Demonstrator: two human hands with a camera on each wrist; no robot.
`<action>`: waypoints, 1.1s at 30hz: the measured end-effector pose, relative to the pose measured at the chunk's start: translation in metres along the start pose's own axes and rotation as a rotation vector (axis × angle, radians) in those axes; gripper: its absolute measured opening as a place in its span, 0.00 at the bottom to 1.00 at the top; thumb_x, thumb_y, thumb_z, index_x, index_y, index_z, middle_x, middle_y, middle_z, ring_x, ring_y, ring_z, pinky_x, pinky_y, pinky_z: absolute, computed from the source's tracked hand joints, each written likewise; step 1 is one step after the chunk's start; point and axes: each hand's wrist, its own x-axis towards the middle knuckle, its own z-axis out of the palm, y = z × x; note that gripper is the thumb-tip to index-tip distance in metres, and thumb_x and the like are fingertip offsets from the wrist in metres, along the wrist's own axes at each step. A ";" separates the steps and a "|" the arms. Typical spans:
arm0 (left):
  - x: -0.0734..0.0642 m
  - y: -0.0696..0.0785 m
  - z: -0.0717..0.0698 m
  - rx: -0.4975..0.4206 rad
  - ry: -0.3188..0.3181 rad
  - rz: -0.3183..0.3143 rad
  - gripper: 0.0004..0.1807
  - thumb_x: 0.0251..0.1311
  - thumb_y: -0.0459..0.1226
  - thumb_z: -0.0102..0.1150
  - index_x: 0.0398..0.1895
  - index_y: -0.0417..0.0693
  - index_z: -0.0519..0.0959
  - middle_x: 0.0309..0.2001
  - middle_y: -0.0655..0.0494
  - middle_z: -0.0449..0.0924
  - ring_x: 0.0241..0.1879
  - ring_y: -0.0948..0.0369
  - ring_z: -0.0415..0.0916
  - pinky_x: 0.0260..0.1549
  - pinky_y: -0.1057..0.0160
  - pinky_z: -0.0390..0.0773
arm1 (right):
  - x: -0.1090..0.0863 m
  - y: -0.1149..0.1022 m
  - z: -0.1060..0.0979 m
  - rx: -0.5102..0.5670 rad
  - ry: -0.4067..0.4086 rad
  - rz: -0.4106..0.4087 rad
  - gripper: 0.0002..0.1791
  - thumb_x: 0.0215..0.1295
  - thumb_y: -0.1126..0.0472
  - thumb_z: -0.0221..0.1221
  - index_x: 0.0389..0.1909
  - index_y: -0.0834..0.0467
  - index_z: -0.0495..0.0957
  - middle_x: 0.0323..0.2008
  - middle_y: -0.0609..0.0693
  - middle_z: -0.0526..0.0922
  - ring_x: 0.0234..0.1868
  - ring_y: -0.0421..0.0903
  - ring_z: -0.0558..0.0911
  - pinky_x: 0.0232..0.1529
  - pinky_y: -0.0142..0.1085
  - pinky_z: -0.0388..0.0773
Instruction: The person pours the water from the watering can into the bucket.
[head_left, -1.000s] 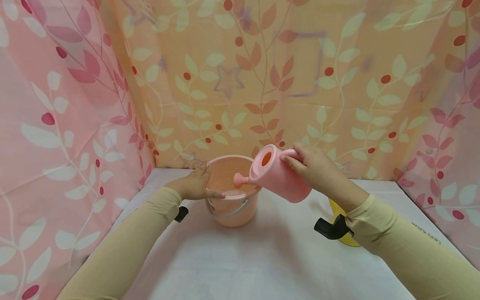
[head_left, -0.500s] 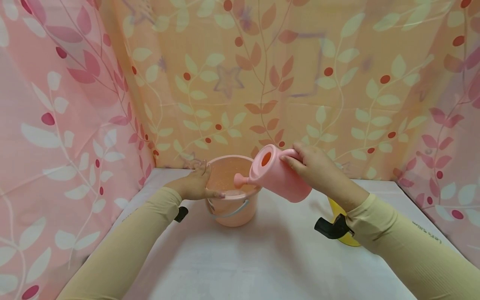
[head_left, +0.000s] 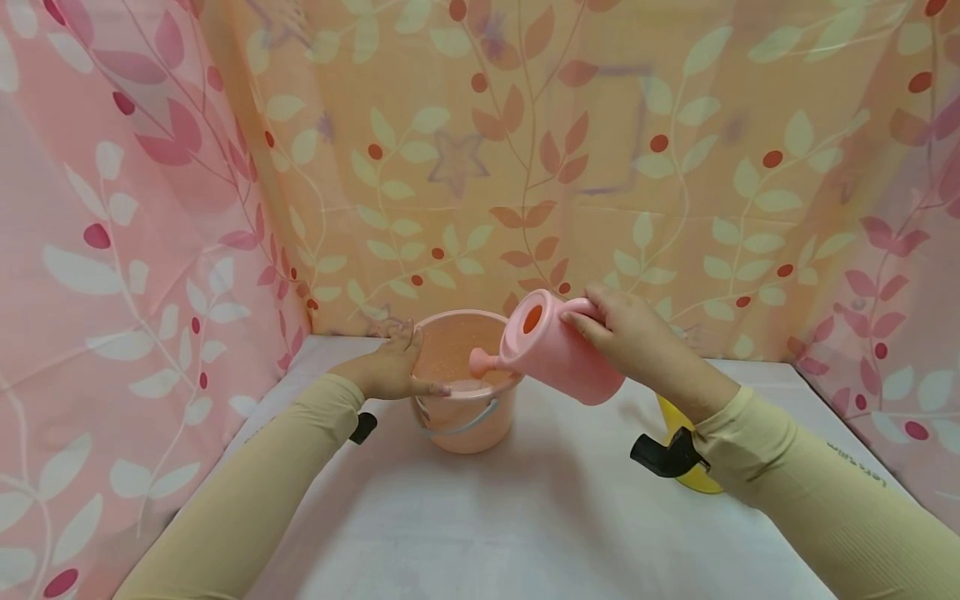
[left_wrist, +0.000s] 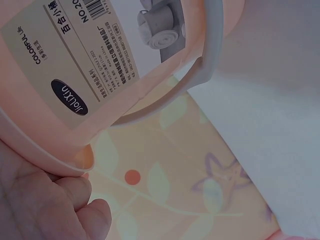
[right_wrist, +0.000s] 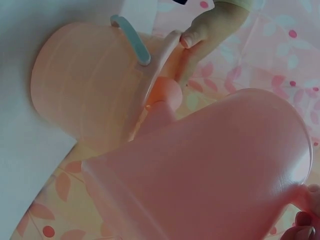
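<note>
Right hand (head_left: 628, 327) is grasping pink watering can (head_left: 572, 362) by its handle (head_left: 585, 309), rose (head_left: 481, 362) dipping inside peach bucket (head_left: 478, 435); left hand (head_left: 386, 371) is gripping bucket's rim. Tilt staying unchanged, suggesting steady pouring.

Bucket (head_left: 480, 437): one, used as the landmark. Handle (head_left: 480, 414) on the bucket: one. Printed label (left_wrist: 45, 85) seen on the bucket: one. Watering can (head_left: 570, 358): one, right of the bucket. The person's hands: two, left hand (head_left: 386, 367) at the bucket's left rim, right hand (head_left: 633, 329) to its right. Tan sleeves (head_left: 247, 492): two, one each side of the bucket. Black wrist pieces (head_left: 660, 457): two, likewise. Yellow object (head_left: 701, 479): one, right of the bucket, partly hidden. Patterned cloth walls (head_left: 615, 125): three, behind, left and right of the bucket.
</note>
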 end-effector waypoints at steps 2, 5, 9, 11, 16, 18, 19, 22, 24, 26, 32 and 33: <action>0.000 0.000 0.000 0.007 -0.001 0.003 0.69 0.41 0.74 0.47 0.69 0.31 0.34 0.69 0.34 0.25 0.69 0.44 0.28 0.65 0.47 0.41 | 0.000 0.000 0.000 -0.006 0.001 -0.004 0.14 0.63 0.53 0.56 0.26 0.58 0.67 0.23 0.50 0.75 0.29 0.49 0.74 0.31 0.38 0.73; 0.000 0.000 0.000 0.011 -0.002 0.001 0.68 0.42 0.74 0.47 0.69 0.31 0.34 0.69 0.34 0.25 0.69 0.44 0.29 0.65 0.47 0.41 | 0.001 -0.001 0.000 -0.011 -0.003 -0.005 0.14 0.63 0.53 0.56 0.27 0.58 0.66 0.23 0.50 0.75 0.29 0.49 0.74 0.31 0.38 0.73; 0.001 -0.001 0.000 0.003 -0.002 -0.004 0.68 0.41 0.74 0.47 0.69 0.32 0.33 0.69 0.34 0.25 0.69 0.44 0.29 0.65 0.47 0.41 | 0.001 -0.002 -0.002 -0.006 -0.012 -0.006 0.13 0.63 0.53 0.56 0.28 0.58 0.67 0.23 0.50 0.75 0.29 0.49 0.74 0.31 0.38 0.74; 0.001 -0.001 0.000 0.000 0.000 -0.005 0.69 0.41 0.74 0.47 0.69 0.32 0.33 0.69 0.34 0.25 0.69 0.43 0.29 0.65 0.47 0.42 | 0.001 -0.003 -0.002 -0.005 -0.015 -0.006 0.14 0.63 0.53 0.56 0.28 0.58 0.67 0.22 0.50 0.74 0.29 0.49 0.74 0.31 0.38 0.74; 0.001 -0.001 0.001 -0.004 0.002 -0.005 0.69 0.41 0.74 0.47 0.69 0.32 0.33 0.69 0.34 0.25 0.69 0.43 0.29 0.64 0.46 0.42 | 0.002 -0.004 -0.004 -0.002 -0.026 -0.002 0.14 0.63 0.52 0.56 0.28 0.59 0.67 0.22 0.50 0.74 0.28 0.48 0.74 0.30 0.38 0.75; 0.001 -0.001 0.001 -0.004 0.001 -0.006 0.69 0.41 0.74 0.47 0.69 0.32 0.33 0.69 0.34 0.25 0.69 0.43 0.29 0.64 0.46 0.42 | 0.002 -0.004 -0.004 -0.003 -0.028 -0.003 0.14 0.63 0.53 0.56 0.28 0.58 0.67 0.22 0.50 0.75 0.29 0.48 0.75 0.30 0.38 0.75; 0.001 -0.001 0.001 -0.005 0.002 -0.006 0.69 0.40 0.74 0.47 0.69 0.32 0.33 0.69 0.34 0.25 0.69 0.43 0.29 0.64 0.46 0.42 | 0.002 -0.004 -0.004 -0.006 -0.028 -0.005 0.13 0.63 0.53 0.56 0.28 0.58 0.67 0.23 0.50 0.75 0.29 0.48 0.75 0.31 0.38 0.76; 0.000 -0.001 0.001 -0.007 0.002 -0.011 0.69 0.40 0.74 0.47 0.69 0.32 0.34 0.69 0.34 0.25 0.69 0.42 0.30 0.64 0.46 0.43 | 0.003 -0.003 -0.004 -0.010 -0.030 -0.006 0.13 0.63 0.54 0.56 0.29 0.58 0.67 0.23 0.50 0.75 0.29 0.49 0.75 0.31 0.39 0.76; 0.000 0.000 0.001 -0.010 0.002 -0.016 0.70 0.39 0.75 0.47 0.69 0.33 0.34 0.69 0.34 0.24 0.69 0.41 0.30 0.64 0.45 0.43 | 0.003 -0.003 -0.005 -0.016 -0.031 -0.007 0.13 0.64 0.53 0.56 0.29 0.58 0.67 0.23 0.50 0.75 0.29 0.49 0.75 0.31 0.39 0.76; -0.001 0.000 0.000 -0.013 0.003 -0.018 0.70 0.39 0.75 0.47 0.69 0.32 0.34 0.69 0.34 0.25 0.68 0.40 0.31 0.64 0.45 0.43 | 0.003 -0.003 -0.005 -0.017 -0.031 -0.005 0.13 0.64 0.53 0.56 0.29 0.58 0.67 0.23 0.50 0.75 0.30 0.49 0.75 0.32 0.40 0.76; -0.001 0.000 0.000 -0.013 0.002 -0.014 0.69 0.39 0.75 0.47 0.69 0.33 0.34 0.69 0.35 0.24 0.69 0.42 0.30 0.64 0.46 0.42 | 0.004 -0.002 -0.006 -0.031 -0.019 -0.019 0.14 0.63 0.54 0.56 0.27 0.58 0.66 0.21 0.50 0.74 0.29 0.49 0.74 0.31 0.38 0.74; -0.001 0.000 0.000 -0.012 0.002 -0.012 0.69 0.39 0.75 0.47 0.69 0.33 0.34 0.69 0.35 0.24 0.69 0.42 0.29 0.64 0.46 0.42 | 0.004 -0.002 -0.006 -0.033 -0.017 -0.024 0.14 0.63 0.54 0.56 0.27 0.58 0.66 0.21 0.50 0.73 0.29 0.49 0.74 0.31 0.38 0.73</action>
